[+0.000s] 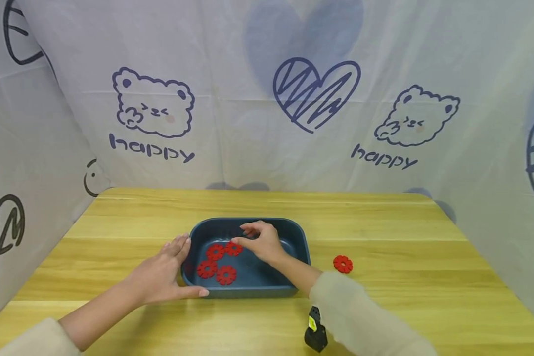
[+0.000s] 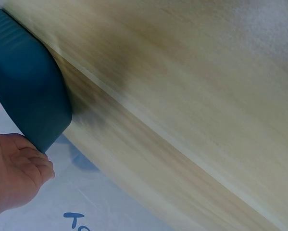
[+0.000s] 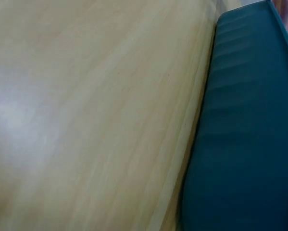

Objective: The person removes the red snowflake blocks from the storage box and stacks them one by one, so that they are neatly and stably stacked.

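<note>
A dark blue-green rectangular basin (image 1: 260, 292) sits on the table with several red notched plastic discs inside. Three of them, one disc (image 1: 207, 269), another (image 1: 226, 275) and a third (image 1: 214, 252), lie in its left half. My left hand (image 1: 171, 269) rests against the basin's left end, fingers along the side and thumb extended by the front corner. Over the inside of the basin, my right hand (image 1: 262, 242) has its thumb tip beside the farthest disc (image 1: 234, 248), thumb and index finger apart. In the left wrist view the left fingers (image 2: 35, 168) touch the basin's corner.
One more red disc (image 1: 342, 264) lies on the wooden table (image 1: 391, 306), right of the basin. A small black object with a yellow label (image 1: 316, 331) is near my right sleeve. A white printed cloth (image 1: 249, 148) hangs behind the table and at its sides.
</note>
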Demonstrator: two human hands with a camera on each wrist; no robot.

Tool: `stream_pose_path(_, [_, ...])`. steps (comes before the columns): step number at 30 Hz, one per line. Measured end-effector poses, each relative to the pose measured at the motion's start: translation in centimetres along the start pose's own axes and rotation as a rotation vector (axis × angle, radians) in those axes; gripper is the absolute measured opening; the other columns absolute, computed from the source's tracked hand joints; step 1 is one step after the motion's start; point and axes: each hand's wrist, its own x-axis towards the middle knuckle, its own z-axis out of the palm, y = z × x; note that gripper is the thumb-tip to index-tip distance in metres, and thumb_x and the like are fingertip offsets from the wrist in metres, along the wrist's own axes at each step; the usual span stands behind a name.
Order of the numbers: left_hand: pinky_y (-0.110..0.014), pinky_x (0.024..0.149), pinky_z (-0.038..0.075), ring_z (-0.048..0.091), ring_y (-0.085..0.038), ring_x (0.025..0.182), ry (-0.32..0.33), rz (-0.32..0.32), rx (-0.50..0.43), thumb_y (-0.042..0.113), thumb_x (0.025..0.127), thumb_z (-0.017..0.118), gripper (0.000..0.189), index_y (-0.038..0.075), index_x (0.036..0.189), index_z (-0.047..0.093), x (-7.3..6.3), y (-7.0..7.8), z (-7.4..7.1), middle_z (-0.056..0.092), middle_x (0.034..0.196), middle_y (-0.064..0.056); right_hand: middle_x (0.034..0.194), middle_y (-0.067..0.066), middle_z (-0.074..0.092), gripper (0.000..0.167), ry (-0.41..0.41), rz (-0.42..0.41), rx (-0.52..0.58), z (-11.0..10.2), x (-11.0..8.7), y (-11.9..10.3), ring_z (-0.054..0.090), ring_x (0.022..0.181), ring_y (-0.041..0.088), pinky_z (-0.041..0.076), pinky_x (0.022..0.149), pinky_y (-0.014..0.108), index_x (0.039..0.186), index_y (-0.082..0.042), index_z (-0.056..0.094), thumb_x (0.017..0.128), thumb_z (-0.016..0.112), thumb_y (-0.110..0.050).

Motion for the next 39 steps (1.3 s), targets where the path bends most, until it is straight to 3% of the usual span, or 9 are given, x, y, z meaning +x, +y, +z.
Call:
stream_pose_path(6, [-0.056,0.095,0.042,0.034,-0.049,0.130,-0.002,-0.001,-0.007,0.076,0.068,0.057,0.114,-0.013,0.136,0.036,-0.1,0.1,-0.1,0.029,0.145,-0.031,0.093,0.017,0.065,0.037,-0.014,0.046,-0.038,0.6,0.5,0.5,0.060,0.080,0.023,0.050,0.066,0.021,0.102,0.005,0.068,0.074,0.077,-0.017])
stream_pose_path(13, [-0.056,0.096,0.041,0.032,-0.050,0.131,-0.043,0.003,-0.021,0.077,0.068,0.056,0.115,-0.013,0.137,0.035,-0.1,0.2,0.0,0.028,0.146,-0.031,0.080,0.006,0.065,0.039,-0.058,0.088,-0.079,1.4,0.8,3.0,0.056,0.070,0.013,0.049,0.059,0.024,0.092,0.001,0.071,0.072,0.079,-0.033])
stream_pose_path(18, [-0.056,0.096,0.041,0.033,-0.049,0.130,-0.030,0.011,-0.017,0.076,0.069,0.057,0.114,-0.013,0.137,0.035,0.0,0.3,0.0,0.028,0.145,-0.032,0.083,0.012,0.067,0.034,-0.049,0.148,-0.170,1.3,0.7,1.6,0.058,0.074,0.017,0.050,0.062,0.024,0.089,0.004,0.071,0.069,0.082,-0.021])
stream_pose_path(24, [-0.056,0.096,0.042,0.032,-0.049,0.131,-0.028,0.006,-0.015,0.076,0.069,0.057,0.114,-0.013,0.137,0.034,0.1,0.3,-0.3,0.027,0.145,-0.032,0.081,0.010,0.066,0.030,-0.058,0.141,-0.271,1.3,1.0,1.0,0.053,0.072,0.012,0.046,0.062,0.021,0.085,0.003,0.071,0.068,0.083,-0.018])
stream_pose_path(39, [-0.056,0.095,0.042,0.033,-0.050,0.130,-0.023,0.007,-0.017,0.075,0.069,0.057,0.114,-0.013,0.137,0.034,0.1,0.2,-0.4,0.027,0.146,-0.031,0.072,0.006,0.061,0.024,-0.056,0.125,-0.323,1.6,1.0,1.0,0.047,0.064,0.009,0.043,0.058,0.020,0.079,0.000,0.067,0.068,0.082,-0.016])
